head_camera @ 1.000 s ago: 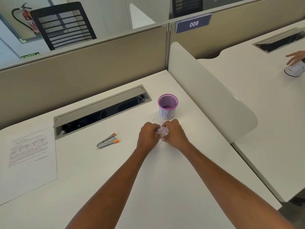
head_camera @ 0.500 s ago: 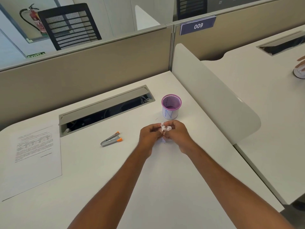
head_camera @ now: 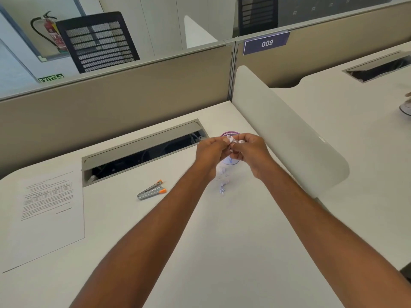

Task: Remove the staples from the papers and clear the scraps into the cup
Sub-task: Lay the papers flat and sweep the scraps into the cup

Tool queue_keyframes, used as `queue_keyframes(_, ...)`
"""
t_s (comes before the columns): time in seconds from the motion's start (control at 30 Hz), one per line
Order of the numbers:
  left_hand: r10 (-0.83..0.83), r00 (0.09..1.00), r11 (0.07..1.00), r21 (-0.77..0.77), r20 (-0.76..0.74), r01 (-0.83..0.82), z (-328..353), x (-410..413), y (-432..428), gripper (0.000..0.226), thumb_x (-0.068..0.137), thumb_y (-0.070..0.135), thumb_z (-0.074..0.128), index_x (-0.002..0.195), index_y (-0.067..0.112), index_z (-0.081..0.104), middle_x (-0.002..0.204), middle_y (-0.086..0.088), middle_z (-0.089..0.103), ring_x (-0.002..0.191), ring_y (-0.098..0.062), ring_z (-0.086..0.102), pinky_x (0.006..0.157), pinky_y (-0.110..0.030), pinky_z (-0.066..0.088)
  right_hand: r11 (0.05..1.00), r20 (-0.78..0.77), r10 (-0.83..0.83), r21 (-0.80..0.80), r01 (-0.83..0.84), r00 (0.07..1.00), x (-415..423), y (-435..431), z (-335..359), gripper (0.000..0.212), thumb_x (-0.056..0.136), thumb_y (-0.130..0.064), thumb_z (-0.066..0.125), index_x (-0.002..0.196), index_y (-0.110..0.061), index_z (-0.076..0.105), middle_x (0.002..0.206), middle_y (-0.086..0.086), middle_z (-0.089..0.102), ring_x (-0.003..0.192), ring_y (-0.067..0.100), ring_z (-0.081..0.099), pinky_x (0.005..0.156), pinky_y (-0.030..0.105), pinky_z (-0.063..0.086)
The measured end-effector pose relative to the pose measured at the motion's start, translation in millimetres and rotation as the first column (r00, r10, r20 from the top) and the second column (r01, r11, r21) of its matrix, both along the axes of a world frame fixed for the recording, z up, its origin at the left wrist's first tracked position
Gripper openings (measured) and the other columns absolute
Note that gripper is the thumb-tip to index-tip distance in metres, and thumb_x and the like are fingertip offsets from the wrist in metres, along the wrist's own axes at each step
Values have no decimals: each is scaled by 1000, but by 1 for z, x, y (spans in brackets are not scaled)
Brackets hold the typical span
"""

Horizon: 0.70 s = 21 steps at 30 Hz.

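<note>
My left hand (head_camera: 210,153) and my right hand (head_camera: 250,150) are raised together and pinch a small bunch of crumpled paper scraps (head_camera: 233,140) between their fingertips. They are right above the purple-rimmed cup (head_camera: 230,133), which is mostly hidden behind them; only its far rim and a bit of its base show. A few more scraps (head_camera: 222,181) lie on the white desk (head_camera: 222,230) just in front of the cup. The staple remover (head_camera: 152,190), metal with orange tips, lies to the left. A printed sheet of paper (head_camera: 47,215) lies flat at the desk's left edge.
An open cable tray (head_camera: 142,150) runs along the back of the desk. A white curved divider (head_camera: 287,127) stands close on the right of my hands. Beige partition walls close off the back. On the neighbouring desk at far right another person's hand (head_camera: 407,95) is partly visible.
Both hands have lifted off the desk with the bunch of scraps and moved up over the cup. Some scraps have stayed on the desk below.
</note>
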State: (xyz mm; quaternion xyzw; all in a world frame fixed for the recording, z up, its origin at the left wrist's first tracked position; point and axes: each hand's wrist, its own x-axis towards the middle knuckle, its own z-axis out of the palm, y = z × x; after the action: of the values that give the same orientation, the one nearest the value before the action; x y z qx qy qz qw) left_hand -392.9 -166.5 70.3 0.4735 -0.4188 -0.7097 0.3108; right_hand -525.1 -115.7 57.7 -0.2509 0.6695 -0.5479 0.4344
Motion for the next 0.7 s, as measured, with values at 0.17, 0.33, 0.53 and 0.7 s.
queue_keyframes(0.17,35,999,990,135,-36,-30,26,-15,-17,71,112,61,46,109,-3,78,99,-18,81,93,-30,79,104,-45,64,1000,-55,10,22,-9,998,-9,-19,22,11,93,4,71,96,-6,74,95,18,79,75,26,75,67,31,66)
queue_keyframes(0.33,-11,996,970,239,-93,33,37,-18,-28,104,98,89,34,131,-4,70,125,-27,73,120,-45,74,111,-57,58,996,-59,40,87,-35,997,-14,-29,26,20,98,6,61,102,-10,72,105,15,75,88,25,76,78,34,68)
queue_keyframes(0.53,-56,994,960,268,-95,80,38,-17,-29,117,88,99,30,150,3,59,144,-30,65,130,-49,68,115,-62,53,996,-26,18,93,-16,999,-14,-29,27,16,107,-8,57,114,-9,72,104,10,72,89,23,73,62,29,64)
queue_keyframes(0.7,-98,989,958,260,-111,124,37,-12,-28,120,87,100,26,159,7,51,159,-29,55,142,-49,59,122,-60,48,994,-29,-13,111,17,999,-18,-32,27,22,106,-21,61,125,-13,71,117,8,68,101,27,68,71,33,62)
